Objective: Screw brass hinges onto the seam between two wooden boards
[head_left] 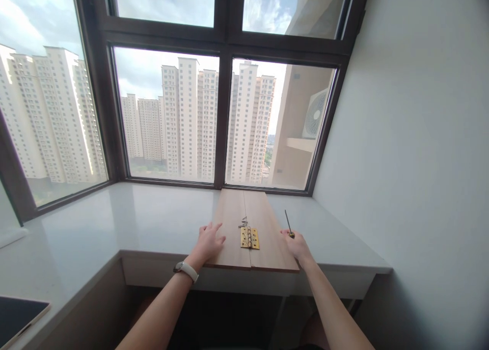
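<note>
Two light wooden boards lie side by side on the white sill, the left board [228,207] and the right board [263,212] meeting along a narrow seam. A brass hinge [249,238] rests open across that seam. Just beyond it sit several small screws [243,222] in a loose pile. My left hand [210,242], fingers apart and holding nothing, touches the left board's outer edge. In my right hand [297,245], beside the right board's edge, is a screwdriver [289,223] with a dark shaft pointing away toward the window.
The white sill [164,217] runs under a dark-framed window [223,110]. A plain wall [412,136] rises on the right. At the lower left corner lies a dark flat device [19,317]. The sill's front edge drops off just before the boards' near ends.
</note>
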The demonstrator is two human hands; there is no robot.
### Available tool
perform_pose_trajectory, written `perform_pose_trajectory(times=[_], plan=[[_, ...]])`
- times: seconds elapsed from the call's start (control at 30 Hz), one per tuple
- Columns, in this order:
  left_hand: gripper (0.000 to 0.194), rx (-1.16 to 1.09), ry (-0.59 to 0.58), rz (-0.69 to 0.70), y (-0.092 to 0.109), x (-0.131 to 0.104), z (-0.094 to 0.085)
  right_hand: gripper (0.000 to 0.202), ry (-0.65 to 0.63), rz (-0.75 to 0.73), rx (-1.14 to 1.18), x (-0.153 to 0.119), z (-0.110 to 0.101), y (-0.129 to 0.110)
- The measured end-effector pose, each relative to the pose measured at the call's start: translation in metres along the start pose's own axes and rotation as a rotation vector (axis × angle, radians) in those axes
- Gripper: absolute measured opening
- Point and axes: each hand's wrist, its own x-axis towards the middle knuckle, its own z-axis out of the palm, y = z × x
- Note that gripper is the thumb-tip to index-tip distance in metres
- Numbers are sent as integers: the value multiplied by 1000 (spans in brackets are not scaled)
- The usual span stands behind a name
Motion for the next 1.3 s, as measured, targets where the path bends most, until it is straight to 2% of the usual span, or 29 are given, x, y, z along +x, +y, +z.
perform_pose_trajectory(times=[0.1,0.23,0.37,0.53,0.7,0.93,1.13,1.23,1.3], plan=[[55,-56,42,127,19,-28,-2,38,-12,-6,-55,-3,0,-3],[50,-104,-64,339,53,-63,4,37,-10,-8,-64,0,3,-9],[37,-125,-64,404,72,-76,12,38,-7,15,30,2,4,-18],[31,-95,-44,391,71,-77,14,38,-20,-14,66,2,6,-13],[34,-57,-46,391,66,-80,11,47,-103,-88,-116,8,16,-9],[38,15,-18,383,65,-85,12,48,-186,-57,-429,12,37,-38],[35,37,8,379,68,-89,12,47,-181,17,-634,19,52,-43],[35,50,10,378,70,-89,12,40,-150,-27,-653,19,54,-38],[34,55,18,380,70,-89,12,44,-127,-71,-627,18,51,-34]])
